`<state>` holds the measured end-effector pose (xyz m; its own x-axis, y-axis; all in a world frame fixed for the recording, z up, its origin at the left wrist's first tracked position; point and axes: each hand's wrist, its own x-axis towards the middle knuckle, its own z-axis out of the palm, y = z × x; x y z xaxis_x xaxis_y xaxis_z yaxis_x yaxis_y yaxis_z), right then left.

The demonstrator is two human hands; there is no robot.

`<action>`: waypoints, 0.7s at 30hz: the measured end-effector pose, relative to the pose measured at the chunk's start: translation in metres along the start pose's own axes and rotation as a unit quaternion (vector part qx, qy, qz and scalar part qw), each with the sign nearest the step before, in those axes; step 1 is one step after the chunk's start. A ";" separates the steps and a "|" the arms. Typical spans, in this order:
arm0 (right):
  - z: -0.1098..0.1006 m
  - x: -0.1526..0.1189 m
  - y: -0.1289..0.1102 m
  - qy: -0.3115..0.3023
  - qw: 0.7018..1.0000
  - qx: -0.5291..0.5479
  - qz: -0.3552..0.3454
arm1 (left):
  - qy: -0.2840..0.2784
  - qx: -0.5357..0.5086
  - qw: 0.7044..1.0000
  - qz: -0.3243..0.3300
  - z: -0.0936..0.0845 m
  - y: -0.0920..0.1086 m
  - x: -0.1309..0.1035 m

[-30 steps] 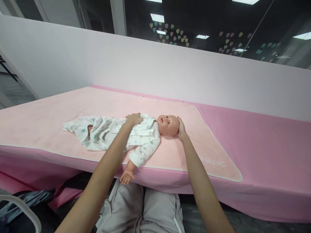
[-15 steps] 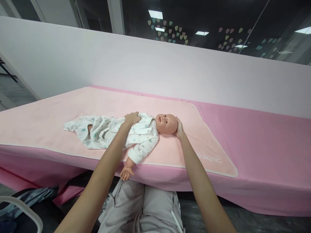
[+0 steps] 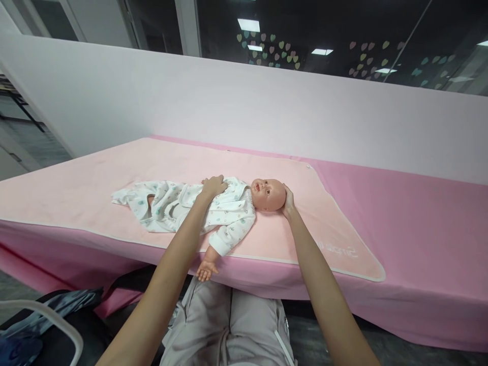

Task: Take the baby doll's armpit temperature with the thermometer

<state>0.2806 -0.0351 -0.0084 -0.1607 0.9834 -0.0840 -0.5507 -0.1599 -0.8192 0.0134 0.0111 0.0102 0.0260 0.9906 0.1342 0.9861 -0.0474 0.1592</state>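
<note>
A baby doll (image 3: 232,208) with a bald head lies on its back on a peach pad (image 3: 125,157). Its head points right, and it wears a white printed outfit, opened out around the legs. My left hand (image 3: 214,186) is closed over the far side of its chest, beside the far arm; the fingertips are partly hidden. Around the top of the doll's head, my right hand (image 3: 288,201) is cupped, with some fingers hidden behind it. The doll's near arm (image 3: 208,263) hangs over the front edge, palm up.
A pink cover (image 3: 427,244) lies under the pad and drapes over the front edge. Behind it rises a white partition (image 3: 267,112), with dark glass above. My legs are against the front edge. A curved white bar (image 3: 57,317) and dark fabric sit at lower left.
The view has shifted slightly, so the scene sits a little farther right. Both hands keep their places on the doll, which lies as before.
</note>
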 end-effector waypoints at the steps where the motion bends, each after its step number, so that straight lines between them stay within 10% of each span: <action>1: -0.002 0.001 0.000 -0.008 1.000 0.004 0.006 | 0.002 0.002 1.000 0.001 0.000 0.000 -0.001; 21: -0.009 0.005 0.001 -0.069 0.997 0.008 0.037 | 0.005 0.005 1.000 -0.007 -0.004 0.003 -0.006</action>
<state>0.2863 -0.0292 -0.0146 -0.3110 0.9483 -0.0637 -0.5458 -0.2331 -0.8048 0.0154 0.0045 0.0136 0.0104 0.9899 0.1412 0.9879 -0.0320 0.1517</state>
